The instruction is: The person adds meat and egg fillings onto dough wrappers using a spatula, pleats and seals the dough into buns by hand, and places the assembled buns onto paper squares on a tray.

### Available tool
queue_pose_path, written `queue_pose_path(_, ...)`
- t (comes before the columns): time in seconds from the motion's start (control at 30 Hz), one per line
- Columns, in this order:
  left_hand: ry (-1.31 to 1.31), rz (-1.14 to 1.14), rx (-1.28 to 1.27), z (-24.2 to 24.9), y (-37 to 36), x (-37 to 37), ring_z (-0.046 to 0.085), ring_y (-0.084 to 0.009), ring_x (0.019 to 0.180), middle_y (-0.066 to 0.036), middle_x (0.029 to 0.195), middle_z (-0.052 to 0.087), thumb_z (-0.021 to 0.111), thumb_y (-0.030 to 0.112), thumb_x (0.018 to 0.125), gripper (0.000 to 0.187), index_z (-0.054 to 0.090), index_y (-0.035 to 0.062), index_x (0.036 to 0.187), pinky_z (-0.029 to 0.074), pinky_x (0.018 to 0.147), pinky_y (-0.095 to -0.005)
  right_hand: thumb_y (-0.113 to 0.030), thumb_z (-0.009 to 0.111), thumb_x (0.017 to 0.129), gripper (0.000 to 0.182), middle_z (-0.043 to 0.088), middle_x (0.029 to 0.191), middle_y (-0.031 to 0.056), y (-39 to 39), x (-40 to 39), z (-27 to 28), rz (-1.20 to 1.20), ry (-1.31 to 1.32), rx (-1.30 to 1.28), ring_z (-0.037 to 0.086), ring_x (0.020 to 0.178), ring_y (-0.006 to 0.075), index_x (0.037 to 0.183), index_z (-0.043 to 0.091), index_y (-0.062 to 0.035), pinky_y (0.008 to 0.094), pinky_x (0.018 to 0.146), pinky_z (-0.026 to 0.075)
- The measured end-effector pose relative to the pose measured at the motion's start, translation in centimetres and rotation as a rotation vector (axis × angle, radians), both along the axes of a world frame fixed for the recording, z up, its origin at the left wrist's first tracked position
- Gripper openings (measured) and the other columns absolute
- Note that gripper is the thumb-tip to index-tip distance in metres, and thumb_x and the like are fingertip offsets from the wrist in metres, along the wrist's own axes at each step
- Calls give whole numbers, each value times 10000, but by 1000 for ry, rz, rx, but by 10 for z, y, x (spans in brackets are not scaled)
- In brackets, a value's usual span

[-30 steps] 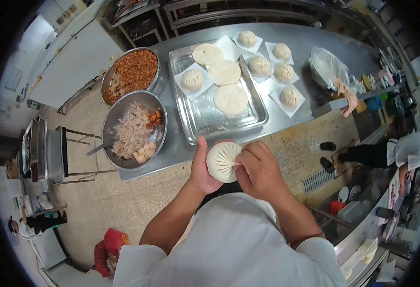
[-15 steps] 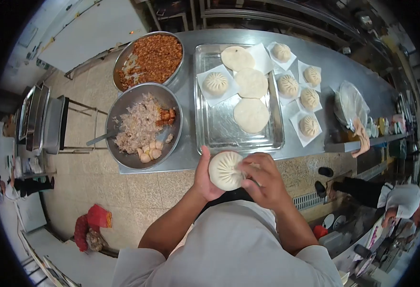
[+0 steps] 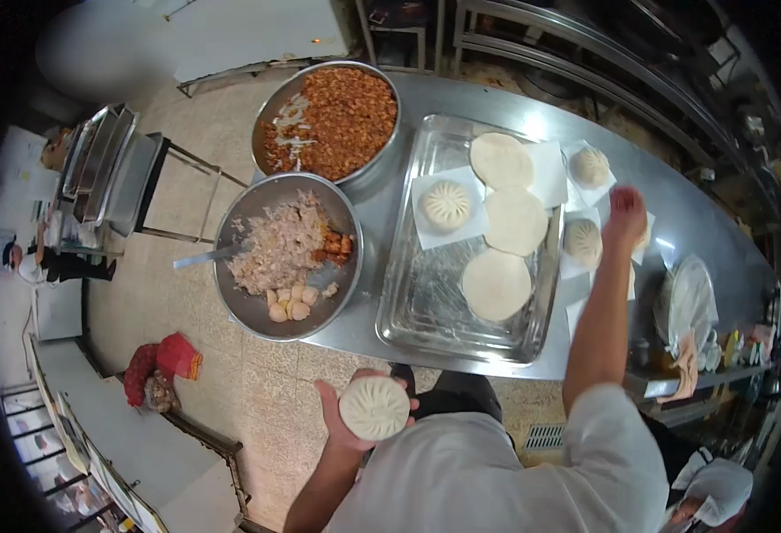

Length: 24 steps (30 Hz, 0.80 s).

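A round pleated bun (image 3: 374, 409) rests in my left hand (image 3: 339, 428), pleats facing up, in front of the table. My left thumb stands off to one side, and the fingers wrap beneath and around the bun. My right hand (image 3: 626, 211) reaches far over the table, past the tray, among the buns on paper squares. Its fingers look curled together; what they hold, if anything, is hidden. Beside it are a pleated bun (image 3: 590, 166) and another bun (image 3: 582, 242), each on white paper. My right forearm covers other buns there.
On the steel tray (image 3: 408, 306) lie flat dough rounds (image 3: 497, 284) and a bun (image 3: 446, 205) on paper. To the left stand a bowl of pale filling (image 3: 270, 244) and a bowl of reddish filling (image 3: 346, 120). A plastic-covered bowl (image 3: 691, 302) stands right. Other people appear at both sides.
My right hand has left the bun and stretched forward and right to the paper squares. My left hand, still holding the bun, is lower and further left in view. The camera view has shifted.
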<state>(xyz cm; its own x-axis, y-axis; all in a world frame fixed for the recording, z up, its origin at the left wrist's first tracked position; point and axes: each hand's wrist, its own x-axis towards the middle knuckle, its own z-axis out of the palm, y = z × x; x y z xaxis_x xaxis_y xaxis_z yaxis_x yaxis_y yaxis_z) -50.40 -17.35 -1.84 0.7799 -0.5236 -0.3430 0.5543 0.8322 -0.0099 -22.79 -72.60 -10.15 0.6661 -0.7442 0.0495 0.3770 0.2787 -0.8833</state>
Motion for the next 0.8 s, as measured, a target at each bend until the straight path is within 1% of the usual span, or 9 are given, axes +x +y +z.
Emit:
queue_pose_path(0.1,0,117,67,-2,-1,-19,562,-566,1127,-269,1303,546,345,902,771,974,492,122,1335,504,851,-701,-236,581,927,225,669,922,90,128,183,-12,274,-126,86,650,870,204,974,658,-30,346,799,536)
queue_pose_path(0.23,38,238,47,-1,-9,-28,570,-590,1088,-318,1279,536,349,899,774,1015,474,65,1338,523,808,-708,-248,685,856,287,693,1021,84,596,52,155,2272,-815,4,660,941,186,1061,679,-47,319,816,535)
queue_pose_path(0.27,59,270,28,2,-15,-28,581,-588,1070,-316,1281,538,351,895,778,1012,469,68,1350,534,798,-695,-296,771,766,334,700,897,51,624,-31,235,2648,-407,-142,660,805,167,981,699,-51,326,723,545)
queue_pose_path(0.3,70,308,2,2,-19,-26,592,-586,1052,-314,1283,540,353,891,783,1010,463,72,1363,545,787,-682,-363,709,845,325,691,836,54,604,-55,299,2952,-671,-223,658,757,157,912,696,-45,337,709,540)
queue_pose_path(0.43,84,168,49,-6,-10,-5,570,-537,1143,-253,1315,559,367,882,785,984,471,121,1400,525,864,-664,-362,637,865,341,627,733,134,519,-100,278,2031,-1417,-839,596,641,215,807,663,-26,374,638,459)
queue_pose_path(0.47,12,188,43,-8,-11,0,558,-528,1168,-234,1320,563,370,884,781,974,483,136,1394,519,883,-660,-265,544,907,304,618,737,171,480,-71,249,2108,-861,-639,598,705,299,819,655,4,403,719,500)
queue_pose_path(0.57,-62,204,-33,-9,-17,30,534,-528,1195,-244,1327,560,373,878,789,960,521,125,1365,494,912,-665,-142,630,948,140,633,933,53,378,-36,183,1240,-139,-918,594,825,145,1032,642,-31,290,724,496)
queue_pose_path(0.6,-118,181,-52,-4,-19,43,525,-510,1216,-229,1332,560,375,874,791,957,534,114,1351,483,938,-654,-134,633,946,139,623,969,31,342,-49,175,1284,18,-563,591,851,133,1045,648,-38,268,751,493)
queue_pose_path(0.8,-265,273,130,40,-70,123,481,-392,1312,-167,1345,568,389,796,862,858,556,86,1314,422,1063,-561,-408,438,1044,490,578,1255,80,315,-134,136,784,-108,-234,533,1157,175,1286,541,6,326,991,417)
